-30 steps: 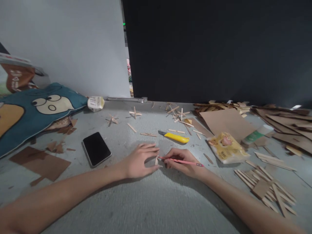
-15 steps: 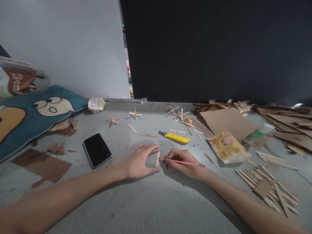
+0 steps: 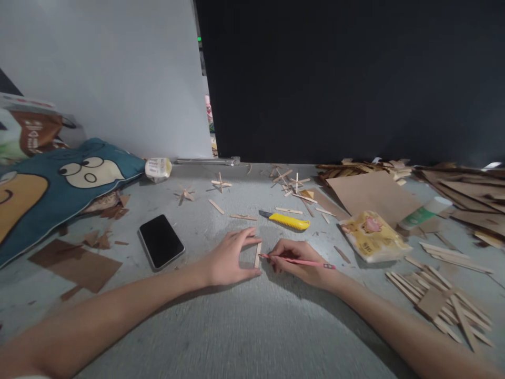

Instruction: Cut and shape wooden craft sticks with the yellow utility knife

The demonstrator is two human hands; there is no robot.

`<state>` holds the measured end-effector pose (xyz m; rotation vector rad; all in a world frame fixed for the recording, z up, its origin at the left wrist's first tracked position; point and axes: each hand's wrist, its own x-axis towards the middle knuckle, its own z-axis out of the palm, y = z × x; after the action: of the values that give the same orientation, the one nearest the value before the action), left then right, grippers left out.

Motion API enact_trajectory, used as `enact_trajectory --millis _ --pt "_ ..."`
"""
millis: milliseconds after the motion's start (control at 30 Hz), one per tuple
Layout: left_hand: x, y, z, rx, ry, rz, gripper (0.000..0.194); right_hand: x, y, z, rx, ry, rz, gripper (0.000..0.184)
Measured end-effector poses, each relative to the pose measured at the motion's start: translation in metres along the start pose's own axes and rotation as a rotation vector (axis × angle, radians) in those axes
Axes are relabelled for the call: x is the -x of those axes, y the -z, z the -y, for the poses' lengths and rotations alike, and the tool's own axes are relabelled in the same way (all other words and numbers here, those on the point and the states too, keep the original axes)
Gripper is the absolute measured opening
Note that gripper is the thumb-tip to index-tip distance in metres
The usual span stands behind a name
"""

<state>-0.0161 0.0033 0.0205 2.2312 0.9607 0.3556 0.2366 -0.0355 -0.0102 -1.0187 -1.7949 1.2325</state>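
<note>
A short wooden craft stick [image 3: 258, 256] lies upright in the view at the table's middle. My left hand [image 3: 229, 261] steadies it by the ends, thumb at the near end and fingertips at the far end. My right hand [image 3: 296, 260] grips a pink pencil [image 3: 309, 262], its tip touching or just over the stick's middle. Beyond the hands lies a yellow utility knife [image 3: 289, 221] with its blade out, pointing left. Loose craft sticks [image 3: 243, 217] and small crossed-stick pieces [image 3: 221, 183] are spread farther back.
A black phone [image 3: 161, 242] lies left, near a blue cartoon pillow [image 3: 98, 171] and a brown cardboard piece [image 3: 77, 265]. To the right are a yellow tissue pack [image 3: 373, 239], a glue stick [image 3: 426, 213] and a pile of craft sticks [image 3: 445, 305]. Dark and white panels stand behind.
The whole view has shifted slightly. My left index finger looks a little more raised; both hands keep nearly the same places, with the pencil tip still at the stick.
</note>
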Motion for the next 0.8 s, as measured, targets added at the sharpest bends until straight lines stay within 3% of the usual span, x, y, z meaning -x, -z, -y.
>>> enact_trajectory --millis 567,700,800 --pt "0.0000 0.0001 0.0009 -0.027 0.005 0.019 0.092 0.0028 0.0008 -0.0002 0.039 -0.016 0.023 0.038" --pt "0.0001 -0.0002 0.0014 -0.056 -0.061 -0.026 0.059 0.0019 0.0004 0.0030 0.032 -0.028 0.015 0.042" --pt "-0.0008 0.0002 0.0005 -0.073 -0.076 -0.032 0.059 0.0017 0.0004 0.0045 0.040 -0.035 0.009 0.043"
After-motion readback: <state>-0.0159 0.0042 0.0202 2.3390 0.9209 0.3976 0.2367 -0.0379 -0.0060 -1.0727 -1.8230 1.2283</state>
